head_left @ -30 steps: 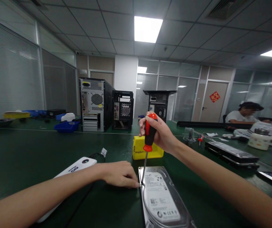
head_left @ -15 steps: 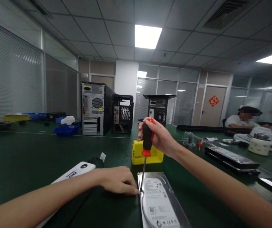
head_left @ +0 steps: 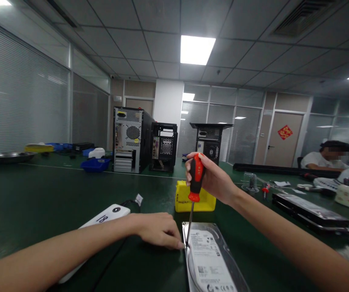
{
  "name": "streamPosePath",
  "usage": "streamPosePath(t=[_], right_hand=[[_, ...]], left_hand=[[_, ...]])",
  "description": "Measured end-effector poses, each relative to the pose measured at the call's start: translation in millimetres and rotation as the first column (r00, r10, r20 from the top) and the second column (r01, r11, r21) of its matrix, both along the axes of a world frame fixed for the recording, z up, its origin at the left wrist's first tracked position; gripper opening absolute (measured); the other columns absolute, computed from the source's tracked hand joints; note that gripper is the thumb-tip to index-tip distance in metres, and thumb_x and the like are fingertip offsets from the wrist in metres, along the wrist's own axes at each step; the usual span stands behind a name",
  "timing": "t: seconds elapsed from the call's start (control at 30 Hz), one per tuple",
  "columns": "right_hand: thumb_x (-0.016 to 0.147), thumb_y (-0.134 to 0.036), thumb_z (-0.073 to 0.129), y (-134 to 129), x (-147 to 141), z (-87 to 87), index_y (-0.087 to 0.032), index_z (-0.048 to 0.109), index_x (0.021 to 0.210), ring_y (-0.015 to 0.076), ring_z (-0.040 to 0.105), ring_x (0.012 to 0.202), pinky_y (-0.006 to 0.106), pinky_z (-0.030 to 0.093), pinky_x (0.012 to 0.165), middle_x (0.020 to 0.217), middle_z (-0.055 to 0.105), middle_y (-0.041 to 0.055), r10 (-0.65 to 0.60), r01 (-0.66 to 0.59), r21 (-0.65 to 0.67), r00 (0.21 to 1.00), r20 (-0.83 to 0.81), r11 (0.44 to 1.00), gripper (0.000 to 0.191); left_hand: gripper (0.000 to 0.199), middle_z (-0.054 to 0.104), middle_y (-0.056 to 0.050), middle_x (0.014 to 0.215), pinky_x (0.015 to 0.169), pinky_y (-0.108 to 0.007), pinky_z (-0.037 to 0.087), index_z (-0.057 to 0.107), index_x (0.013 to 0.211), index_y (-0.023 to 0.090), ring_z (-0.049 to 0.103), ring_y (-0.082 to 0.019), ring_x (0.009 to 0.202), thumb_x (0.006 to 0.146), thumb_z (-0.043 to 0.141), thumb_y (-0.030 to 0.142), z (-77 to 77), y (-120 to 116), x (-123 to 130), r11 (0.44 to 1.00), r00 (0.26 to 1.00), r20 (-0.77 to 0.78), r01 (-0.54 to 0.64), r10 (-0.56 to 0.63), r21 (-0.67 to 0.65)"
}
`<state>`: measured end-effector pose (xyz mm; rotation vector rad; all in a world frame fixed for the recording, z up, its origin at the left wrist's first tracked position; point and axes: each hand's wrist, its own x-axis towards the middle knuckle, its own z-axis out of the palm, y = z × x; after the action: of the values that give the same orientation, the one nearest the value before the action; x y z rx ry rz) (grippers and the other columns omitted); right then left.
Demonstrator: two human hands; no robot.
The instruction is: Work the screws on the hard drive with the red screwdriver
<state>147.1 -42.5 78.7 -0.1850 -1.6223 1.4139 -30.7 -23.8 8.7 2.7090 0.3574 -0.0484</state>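
Head view: gripping a screwdriver (head_left: 194,198) in the right hand (head_left: 213,175), with fingers wrapped round a rounded red-and-black handle (head_left: 196,174), and with the thin metal shaft (head_left: 190,219) slanting down to the left edge of a hard drive (head_left: 214,245) lying flat on the smooth green surface (head_left: 156,190). Silvery and oblong, with a shiny curved ridge along a white label (head_left: 211,263). Resting the left hand (head_left: 159,230) just beside, with fingers loosely curled and thumb at that edge near the tip; cannot tell whether pinching anything. Just beyond, showing a boxy yellow plastic bin (head_left: 206,203), partly hidden by the right hand; cannot tell its contents. Farther left, showing a shallow blue plastic tray (head_left: 94,165) and a round shiny metal dish (head_left: 8,157), seen too edge-on to look inside.
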Motion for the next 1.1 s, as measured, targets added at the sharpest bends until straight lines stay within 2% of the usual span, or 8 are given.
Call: streamPosePath(t=[0.13,0.23,0.4,0.57,0.83,0.9,0.97,1.1], right_hand=[[0.080,-0.028,0.052,1,1,-0.2,-0.020,0.053,0.087,0.0116,0.054,0.071,0.028,0.045,0.067,0.083,0.053,0.0007,-0.059,0.059,0.023,0.998,-0.014,0.998,0.010],[0.079,-0.025,0.054,3,2,0.0,-0.020,0.048,0.081,0.0099,0.054,0.064,0.026,0.044,0.063,0.074,0.055,-0.0017,-0.079,0.079,0.045,0.997,-0.011,0.996,0.008],[0.081,-0.028,0.050,3,2,0.8,-0.023,0.046,0.089,0.0087,0.049,0.051,0.024,0.041,0.056,0.061,0.051,-0.0049,-0.101,0.101,0.073,0.995,-0.004,0.992,0.010],[0.084,-0.042,0.035,0,3,1.3,-0.020,0.052,0.099,0.0115,0.050,0.057,0.028,0.043,0.062,0.070,0.053,0.0006,-0.054,0.054,0.054,0.999,0.003,0.997,0.031],[0.080,-0.039,0.049,4,4,-1.0,-0.020,0.055,0.084,0.0116,0.054,0.068,0.031,0.046,0.071,0.080,0.055,0.0012,-0.026,0.025,-0.025,0.998,-0.052,0.999,0.021],[0.080,-0.036,0.051,4,3,-0.9,-0.019,0.054,0.081,0.0114,0.055,0.067,0.030,0.046,0.071,0.078,0.057,0.0011,-0.040,0.039,-0.012,0.998,-0.054,0.999,0.017],[0.081,-0.036,0.050,3,2,-1.1,-0.019,0.052,0.077,0.0107,0.055,0.061,0.028,0.046,0.066,0.072,0.058,0.0009,-0.034,0.035,0.009,0.999,-0.035,0.999,0.017],[0.083,-0.040,0.045,5,2,-2.8,-0.021,0.047,0.079,0.0087,0.049,0.046,0.025,0.043,0.054,0.060,0.053,-0.0031,-0.001,0.001,0.023,1.000,-0.003,1.000,0.020]], left_hand=[[0.033,0.044,0.004,0.051,0.049,-0.021,0.028,0.049,0.058,0.016,0.039,-0.008,0.046,0.086,0.042,0.032,0.7,0,0,0.999,1.000,-0.006,-0.009,0.009,-0.035],[0.035,0.043,0.004,0.051,0.048,-0.021,0.028,0.048,0.057,0.016,0.038,-0.008,0.045,0.086,0.041,0.034,0.9,1,0,0.999,1.000,0.006,-0.004,0.004,-0.048],[0.037,0.042,0.004,0.051,0.049,-0.021,0.028,0.045,0.057,0.016,0.038,-0.008,0.045,0.087,0.039,0.036,0.0,2,1,0.998,1.000,-0.009,-0.010,0.009,-0.067],[0.036,0.040,0.004,0.048,0.046,-0.021,0.027,0.043,0.054,0.016,0.036,-0.008,0.043,0.085,0.041,0.034,-1.2,2,1,0.997,1.000,0.028,-0.002,0.004,-0.071],[0.039,0.041,0.004,0.051,0.050,-0.020,0.029,0.041,0.054,0.016,0.039,-0.008,0.046,0.086,0.038,0.037,1.2,0,3,0.998,0.999,-0.020,-0.033,0.032,-0.061],[0.041,0.043,0.004,0.052,0.052,-0.020,0.030,0.044,0.056,0.015,0.040,-0.008,0.048,0.087,0.035,0.039,-0.3,6,2,0.993,0.993,-0.031,-0.117,0.116,-0.029],[0.043,0.046,0.003,0.056,0.054,-0.021,0.031,0.048,0.060,0.015,0.043,-0.009,0.051,0.088,0.032,0.043,-3.0,15,0,0.957,0.958,0.016,-0.286,0.285,0.049],[0.041,0.056,-0.001,0.072,0.053,-0.022,0.032,0.054,0.077,0.016,0.051,-0.014,0.062,0.086,0.032,0.049,-5.4,35,-5,0.774,0.782,0.206,-0.619,0.589,0.136]])
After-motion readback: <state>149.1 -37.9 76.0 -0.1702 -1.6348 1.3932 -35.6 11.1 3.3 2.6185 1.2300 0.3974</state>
